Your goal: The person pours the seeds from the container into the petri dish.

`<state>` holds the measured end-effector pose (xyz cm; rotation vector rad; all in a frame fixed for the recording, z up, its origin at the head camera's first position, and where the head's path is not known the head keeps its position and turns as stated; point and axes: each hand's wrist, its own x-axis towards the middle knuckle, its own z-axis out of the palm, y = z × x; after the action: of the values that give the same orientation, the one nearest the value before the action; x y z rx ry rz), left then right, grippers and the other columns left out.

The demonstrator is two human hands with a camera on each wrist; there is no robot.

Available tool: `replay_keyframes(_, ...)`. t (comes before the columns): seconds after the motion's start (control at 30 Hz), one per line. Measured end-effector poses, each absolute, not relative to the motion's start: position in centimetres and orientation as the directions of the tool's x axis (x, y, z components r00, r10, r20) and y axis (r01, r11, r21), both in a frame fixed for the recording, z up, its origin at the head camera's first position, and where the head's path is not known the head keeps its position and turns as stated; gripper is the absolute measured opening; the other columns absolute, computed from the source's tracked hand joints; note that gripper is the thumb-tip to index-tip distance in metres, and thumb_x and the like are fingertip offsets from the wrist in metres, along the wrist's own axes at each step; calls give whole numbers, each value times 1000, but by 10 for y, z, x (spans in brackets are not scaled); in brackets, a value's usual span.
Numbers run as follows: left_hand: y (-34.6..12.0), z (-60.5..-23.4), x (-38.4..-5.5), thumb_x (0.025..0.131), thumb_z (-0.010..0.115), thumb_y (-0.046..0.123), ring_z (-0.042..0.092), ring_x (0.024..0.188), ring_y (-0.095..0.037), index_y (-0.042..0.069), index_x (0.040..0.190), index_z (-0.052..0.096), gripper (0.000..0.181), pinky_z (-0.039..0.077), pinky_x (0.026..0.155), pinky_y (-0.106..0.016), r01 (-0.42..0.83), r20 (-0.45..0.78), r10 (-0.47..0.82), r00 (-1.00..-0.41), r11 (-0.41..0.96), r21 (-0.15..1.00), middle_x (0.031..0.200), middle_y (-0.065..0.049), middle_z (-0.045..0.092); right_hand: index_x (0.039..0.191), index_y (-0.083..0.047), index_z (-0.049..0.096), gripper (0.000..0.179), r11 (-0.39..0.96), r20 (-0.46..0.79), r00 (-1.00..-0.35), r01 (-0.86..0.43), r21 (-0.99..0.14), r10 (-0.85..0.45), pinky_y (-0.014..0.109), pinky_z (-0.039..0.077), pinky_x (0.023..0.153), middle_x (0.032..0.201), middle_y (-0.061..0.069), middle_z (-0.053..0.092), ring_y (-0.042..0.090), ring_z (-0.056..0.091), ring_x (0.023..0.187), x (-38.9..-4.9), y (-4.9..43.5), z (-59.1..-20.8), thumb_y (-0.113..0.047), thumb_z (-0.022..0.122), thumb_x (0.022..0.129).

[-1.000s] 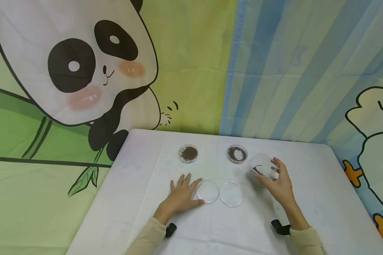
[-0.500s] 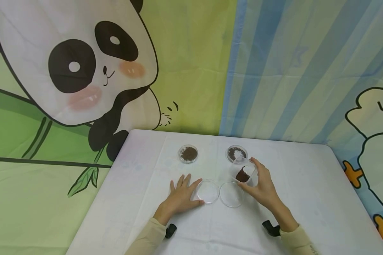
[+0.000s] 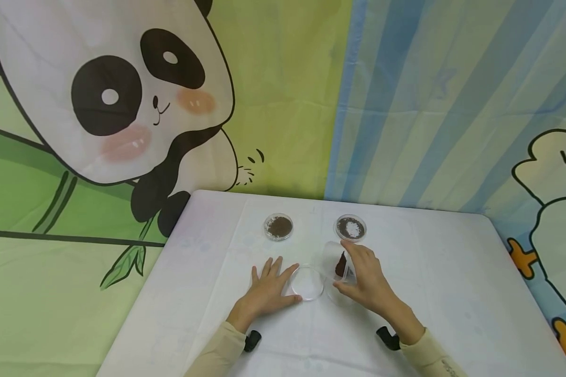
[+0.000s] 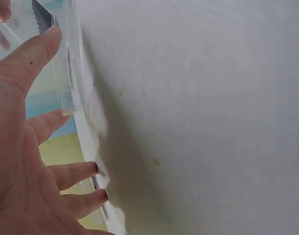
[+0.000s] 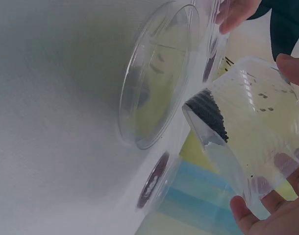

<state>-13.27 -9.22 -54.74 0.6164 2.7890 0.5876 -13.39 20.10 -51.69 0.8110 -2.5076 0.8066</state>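
Note:
My right hand (image 3: 370, 283) grips a clear plastic cup (image 3: 331, 259) by its sides, tilted over the right-hand front petri dish (image 3: 336, 299). Dark granules (image 5: 208, 115) are heaped in the cup's lower corner, near the rim in the right wrist view. The cup and hand partly hide that dish in the head view. My left hand (image 3: 266, 296) rests on the table with fingers spread. Its thumb and index fingertip touch the edge of the left-hand front petri dish (image 4: 71, 63), which is clear, with no granules visible inside.
Farther back stand two more petri dishes: the left one (image 3: 279, 240) holds brown granules, the right one (image 3: 365, 230) brown granules with a white patch in the middle. A white cloth covers the table (image 3: 453, 283). A printed panda curtain (image 3: 283, 104) hangs behind.
My right hand has carried the cup leftward from the right side to over the right-hand front dish, turning it so the granules shifted. My left hand has stayed in place.

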Motion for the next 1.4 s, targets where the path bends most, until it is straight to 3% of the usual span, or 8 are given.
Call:
replay_keyframes(0.13,-93,-548,-133,88,63,65,14,147,-46,31,156,37,80,10,104,-78,352,-132,442,-887,833,426,161,-21,24,147,1,42,104,691,541,-703,-668,-278,-462,63,42,88,135,17,53,43,47,122,-135,194,-517,-22,95,60)
replay_keyframes(0.33,-93,-550,-133,88,64,65,15,147,-46,31,155,37,80,10,104,-78,353,-132,442,-887,834,424,161,-21,24,147,0,45,107,702,550,-651,-695,-155,-523,63,42,90,138,17,53,44,47,123,-135,186,-518,-24,96,56)
replay_keyframes(0.6,-93,-550,-133,88,63,66,13,148,-46,32,156,36,81,10,105,-78,353,-133,444,-886,832,427,161,-21,22,151,-5,42,107,709,494,-665,-693,-129,-560,63,38,97,143,15,49,44,42,129,-134,181,-516,-24,96,60)
replay_keyframes(1.4,-93,-548,-133,88,62,67,13,148,-46,30,156,37,81,9,105,-78,351,-133,444,-886,831,431,161,-21,22,153,-5,38,112,672,482,-594,-740,-14,-644,62,34,101,147,16,45,46,40,132,-134,173,-512,-17,97,57)
